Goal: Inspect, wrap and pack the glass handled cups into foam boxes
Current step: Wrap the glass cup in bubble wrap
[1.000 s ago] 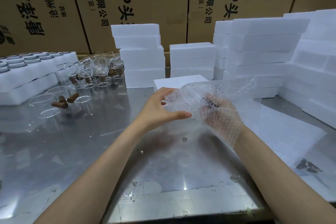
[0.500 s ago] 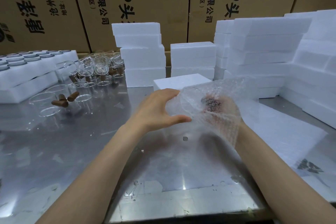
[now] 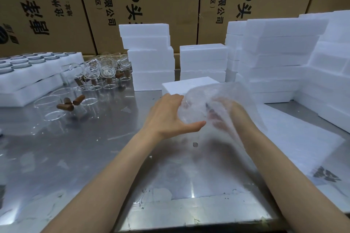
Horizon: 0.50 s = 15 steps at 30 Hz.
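one cup is being wrapped: bubble wrap (image 3: 217, 100) is gripped by the left hand (image 3: 170, 115); the right hand (image 3: 225, 113), underneath, cannot be told. many cups (image 3: 98, 73) remain unwrapped.

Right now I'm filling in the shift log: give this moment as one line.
step: wrapping | left hand: holds bubble wrap | right hand: under wrap, grip unclear | cup: hidden | foam box: behind, closed

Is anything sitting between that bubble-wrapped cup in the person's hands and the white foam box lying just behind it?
Nothing visible does. The wrapped cup, held by the left hand and right hand, is directly in front of the foam box, with only air between them.
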Motion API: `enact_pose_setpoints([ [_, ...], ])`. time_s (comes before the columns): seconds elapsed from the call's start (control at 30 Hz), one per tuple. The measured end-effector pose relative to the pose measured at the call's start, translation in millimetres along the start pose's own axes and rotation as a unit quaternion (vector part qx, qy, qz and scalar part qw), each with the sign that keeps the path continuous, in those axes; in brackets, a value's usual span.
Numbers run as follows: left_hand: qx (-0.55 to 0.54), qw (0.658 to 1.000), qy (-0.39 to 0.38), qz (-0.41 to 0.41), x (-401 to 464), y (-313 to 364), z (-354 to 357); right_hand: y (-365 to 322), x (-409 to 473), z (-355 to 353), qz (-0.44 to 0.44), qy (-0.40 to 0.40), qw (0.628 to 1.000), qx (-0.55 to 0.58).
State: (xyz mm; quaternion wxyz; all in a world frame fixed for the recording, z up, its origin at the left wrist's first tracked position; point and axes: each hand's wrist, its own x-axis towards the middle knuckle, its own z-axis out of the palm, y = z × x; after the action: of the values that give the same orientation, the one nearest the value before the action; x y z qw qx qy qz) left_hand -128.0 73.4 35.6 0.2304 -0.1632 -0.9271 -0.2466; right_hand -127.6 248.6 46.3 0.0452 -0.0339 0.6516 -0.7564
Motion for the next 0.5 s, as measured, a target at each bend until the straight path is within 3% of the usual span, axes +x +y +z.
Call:
enact_pose_setpoints([
  [0.17, 0.013, 0.999, 0.010, -0.048, 3.1, -8.2, -4.9, 8.8, -6.6, -9.5, 0.015, -0.028, 0.991, -0.134],
  [0.23, 0.010, 0.998, 0.017, -0.066, 4.4, -9.8, -7.0, 6.0, -8.3, -8.2, 0.009, -0.036, 0.991, -0.126],
  [0.33, -0.016, 0.993, 0.036, -0.107, 5.6, -9.4, -9.4, -4.1, -8.3, -5.4, -0.113, -0.101, 0.983, -0.102],
  [0.4, -0.035, 0.988, 0.053, -0.143, 4.7, -9.7, -9.8, -10.9, -6.7, -8.7, -0.158, -0.157, 0.974, -0.042],
  [0.5, -0.128, 0.973, 0.050, -0.184, 6.0, -11.4, -9.1, -18.8, -7.0, -26.0, -0.101, -0.216, 0.945, 0.224],
])
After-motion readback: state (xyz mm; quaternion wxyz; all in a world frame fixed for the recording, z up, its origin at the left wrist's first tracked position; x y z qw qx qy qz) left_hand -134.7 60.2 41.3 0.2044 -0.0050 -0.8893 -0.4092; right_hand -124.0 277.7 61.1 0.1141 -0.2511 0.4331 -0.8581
